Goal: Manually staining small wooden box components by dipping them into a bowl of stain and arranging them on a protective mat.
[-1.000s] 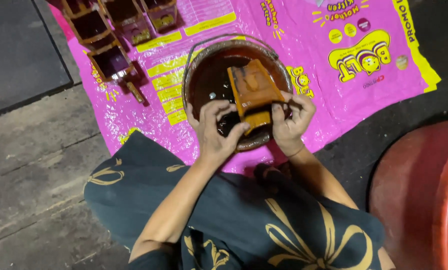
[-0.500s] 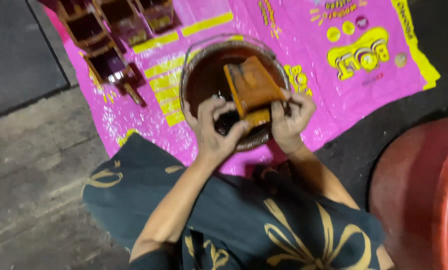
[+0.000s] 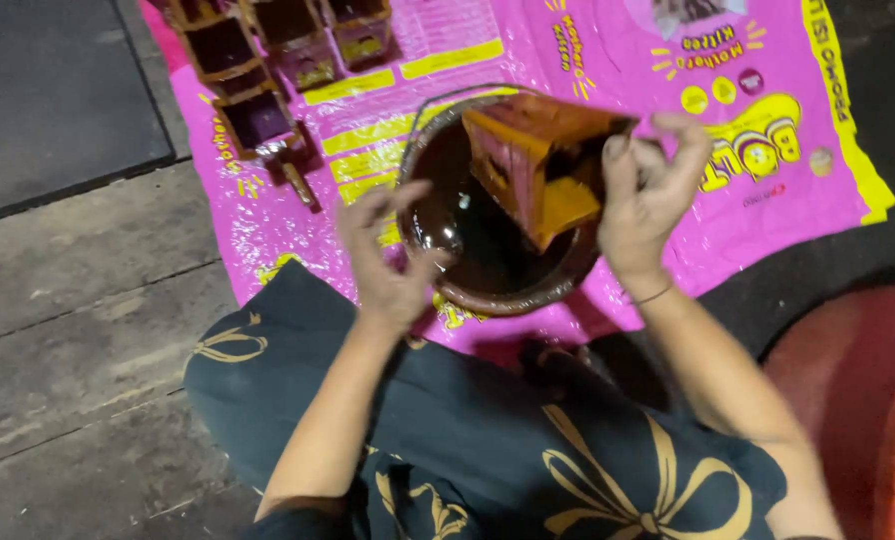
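Here, the right hand (image 3: pixel 648 205) is holding a small wooden box (image 3: pixel 536 160) tilted above a round bowl (image 3: pixel 438 150) of dark brown liquid (image 3: pixel 478 240). The fingers (image 3: pixel 683 150) are pinching the box's edge at its 3 o'clock side, closed on it, with the thumb tip hidden against the wood. The box is looking wet and glossy, coated in orange-brown stain; its top face is showing a darker reddish brown, while the lower panel toward 6 o'clock is shining a brighter yellow-orange. It is hanging at a slant over the bowl's 1 o'clock half, and whether its lowest corner is touching the liquid I cannot tell.

The left hand (image 3: pixel 388 265) is hovering at the bowl's 8 o'clock rim, fingers spread and loosely curled, gripping nothing; its fingertips are sitting just beside the rim, and contact is unclear.

The bowl is resting on a pink printed plastic sheet (image 3: pixel 608 50) spread over the ground. At 11 o'clock from the bowl, several other small wooden boxes (image 3: pixel 258 70) are standing open side up on the sheet, already dark brown. At 6 o'clock, dark cloth with a gold bow pattern (image 3: pixel 528 450) is covering the person's lap. A red rounded tub (image 3: pixel 868 400) is showing at 4 o'clock.
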